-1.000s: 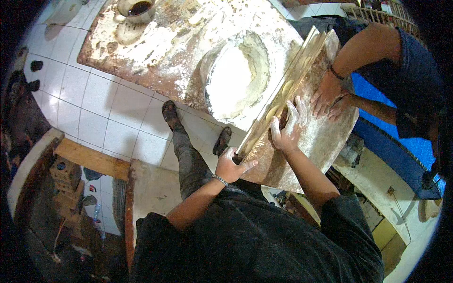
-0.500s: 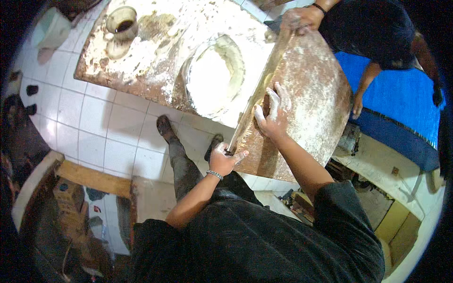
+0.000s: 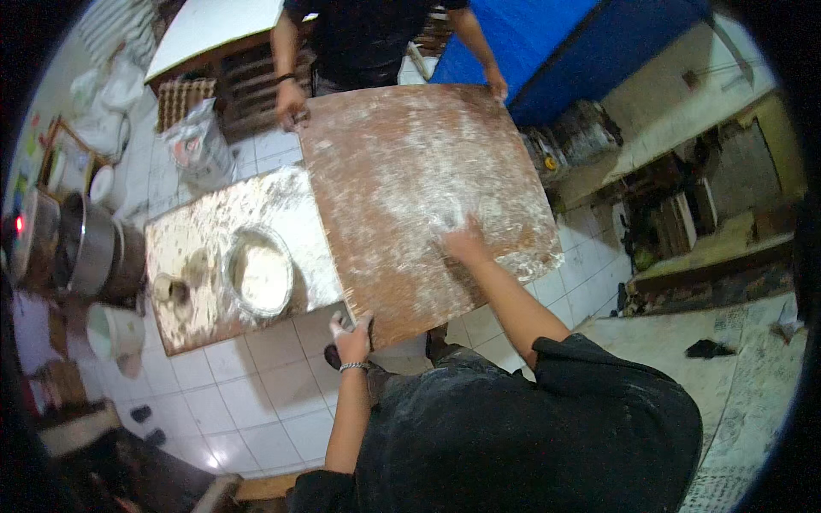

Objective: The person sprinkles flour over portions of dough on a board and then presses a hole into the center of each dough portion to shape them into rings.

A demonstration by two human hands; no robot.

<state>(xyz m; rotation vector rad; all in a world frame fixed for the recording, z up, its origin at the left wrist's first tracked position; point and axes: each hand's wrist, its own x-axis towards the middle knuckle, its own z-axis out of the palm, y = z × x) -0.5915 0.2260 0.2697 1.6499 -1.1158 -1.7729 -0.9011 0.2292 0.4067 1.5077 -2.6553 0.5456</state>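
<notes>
- A brown floury board (image 3: 410,162) is filling the centre of the frame.
- A whitened table (image 3: 312,256) is standing left of centre.
- On it, a round basin (image 3: 288,272) is holding something pale.
- The right hand (image 3: 464,242) is blurring over the board; I cannot tell its finger spread.
- The left hand (image 3: 351,338), lower centre, is gripping the board's corner.
- At the top, a co-worker's hands (image 3: 292,109) are holding the far corners.

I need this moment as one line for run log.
left hand: holds board, near-left corner; right hand: on board's top; co-worker's hands: far corners; bowl: on table
</notes>
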